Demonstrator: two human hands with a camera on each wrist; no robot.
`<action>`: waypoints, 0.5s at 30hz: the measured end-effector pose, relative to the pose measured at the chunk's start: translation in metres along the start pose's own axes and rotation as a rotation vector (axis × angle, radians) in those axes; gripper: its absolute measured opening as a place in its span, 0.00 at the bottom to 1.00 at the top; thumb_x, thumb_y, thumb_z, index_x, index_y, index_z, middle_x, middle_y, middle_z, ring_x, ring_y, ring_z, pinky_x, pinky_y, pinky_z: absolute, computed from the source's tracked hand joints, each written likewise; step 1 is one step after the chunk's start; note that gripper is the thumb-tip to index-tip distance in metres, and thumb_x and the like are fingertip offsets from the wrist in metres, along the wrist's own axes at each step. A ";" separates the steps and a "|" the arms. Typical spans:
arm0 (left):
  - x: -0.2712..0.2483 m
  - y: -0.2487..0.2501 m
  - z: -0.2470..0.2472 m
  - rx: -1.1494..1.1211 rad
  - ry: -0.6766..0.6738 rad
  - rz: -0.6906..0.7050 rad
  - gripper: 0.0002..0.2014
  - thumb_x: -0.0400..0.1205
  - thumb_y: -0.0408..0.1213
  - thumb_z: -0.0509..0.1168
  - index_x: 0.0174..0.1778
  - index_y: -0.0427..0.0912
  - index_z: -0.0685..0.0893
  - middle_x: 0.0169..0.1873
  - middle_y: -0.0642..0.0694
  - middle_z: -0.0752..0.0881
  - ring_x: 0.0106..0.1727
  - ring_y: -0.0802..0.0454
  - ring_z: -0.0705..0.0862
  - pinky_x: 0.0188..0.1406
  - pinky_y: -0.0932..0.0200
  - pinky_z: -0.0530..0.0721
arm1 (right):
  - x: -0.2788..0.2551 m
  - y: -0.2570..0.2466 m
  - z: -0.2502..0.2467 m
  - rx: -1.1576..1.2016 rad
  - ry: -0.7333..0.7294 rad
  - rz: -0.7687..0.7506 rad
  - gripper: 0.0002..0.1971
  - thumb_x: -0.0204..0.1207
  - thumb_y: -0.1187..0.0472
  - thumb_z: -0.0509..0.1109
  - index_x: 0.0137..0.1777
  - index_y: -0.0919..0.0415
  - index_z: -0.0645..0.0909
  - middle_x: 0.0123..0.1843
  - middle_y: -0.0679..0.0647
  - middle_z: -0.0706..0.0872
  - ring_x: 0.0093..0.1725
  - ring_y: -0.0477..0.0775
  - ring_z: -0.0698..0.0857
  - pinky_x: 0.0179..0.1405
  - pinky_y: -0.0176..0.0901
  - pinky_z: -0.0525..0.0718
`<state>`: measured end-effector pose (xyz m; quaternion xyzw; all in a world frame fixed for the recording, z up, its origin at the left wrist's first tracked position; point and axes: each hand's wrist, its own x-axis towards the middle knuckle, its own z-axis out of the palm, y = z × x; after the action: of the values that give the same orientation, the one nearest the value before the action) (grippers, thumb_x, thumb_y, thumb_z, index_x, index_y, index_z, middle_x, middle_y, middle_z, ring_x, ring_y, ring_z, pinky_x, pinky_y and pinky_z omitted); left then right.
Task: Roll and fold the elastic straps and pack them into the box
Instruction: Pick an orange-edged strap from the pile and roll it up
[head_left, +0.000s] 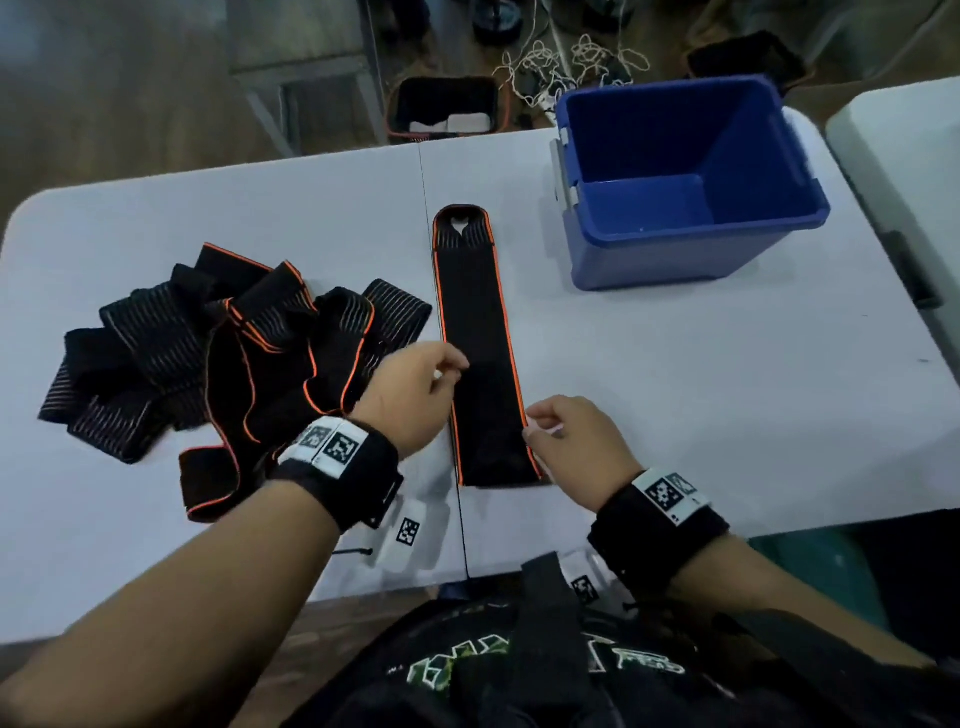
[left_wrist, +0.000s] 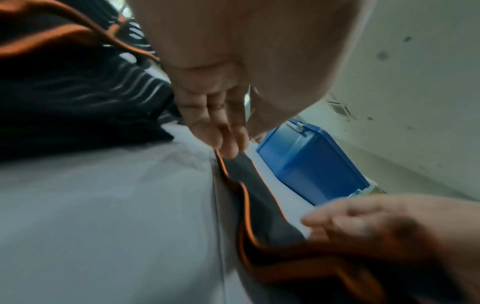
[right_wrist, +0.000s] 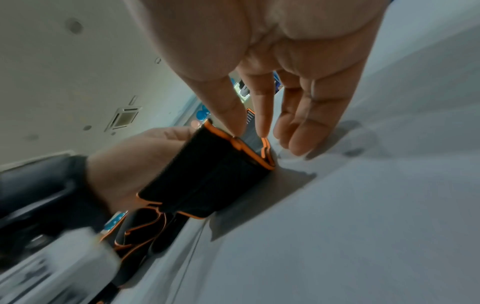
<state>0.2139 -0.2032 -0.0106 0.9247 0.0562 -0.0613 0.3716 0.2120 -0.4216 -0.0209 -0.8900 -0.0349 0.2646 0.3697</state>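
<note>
One black elastic strap with orange edging lies lengthwise across the middle of the white table. My left hand pinches its left edge about two thirds of the way toward me. My right hand pinches the right edge nearer its close end. In the right wrist view the thumb and forefinger of the right hand sit on the orange hem of the strap, which is lifted slightly. The left hand has its fingertips on the strap. The blue box stands open at the far right, nothing inside.
A loose pile of more straps lies on the table left of my left arm. A second white table adjoins at the right. A black bin and tangled cords are on the floor beyond the far edge.
</note>
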 end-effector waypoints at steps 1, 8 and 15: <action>-0.016 -0.002 0.006 -0.028 -0.017 -0.025 0.15 0.82 0.24 0.61 0.54 0.45 0.88 0.47 0.53 0.87 0.44 0.59 0.84 0.55 0.65 0.83 | 0.000 0.001 -0.002 -0.003 -0.006 -0.008 0.12 0.80 0.57 0.68 0.62 0.53 0.84 0.58 0.49 0.84 0.54 0.46 0.83 0.57 0.38 0.78; -0.078 -0.014 0.028 -0.088 -0.028 -0.061 0.25 0.76 0.17 0.61 0.62 0.45 0.87 0.55 0.53 0.88 0.57 0.61 0.86 0.60 0.71 0.82 | -0.003 0.016 -0.006 -0.024 -0.039 -0.096 0.11 0.79 0.65 0.66 0.55 0.51 0.87 0.49 0.44 0.89 0.52 0.46 0.87 0.55 0.39 0.83; -0.095 -0.013 0.043 -0.135 0.099 -0.051 0.13 0.73 0.36 0.80 0.52 0.50 0.91 0.56 0.61 0.89 0.56 0.61 0.88 0.61 0.55 0.87 | -0.010 0.032 -0.011 -0.238 -0.239 -0.334 0.16 0.73 0.61 0.75 0.61 0.53 0.85 0.61 0.45 0.79 0.60 0.48 0.80 0.64 0.41 0.78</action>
<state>0.1154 -0.2295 -0.0358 0.8975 0.1022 -0.0212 0.4284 0.2043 -0.4545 -0.0315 -0.8717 -0.2560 0.2971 0.2939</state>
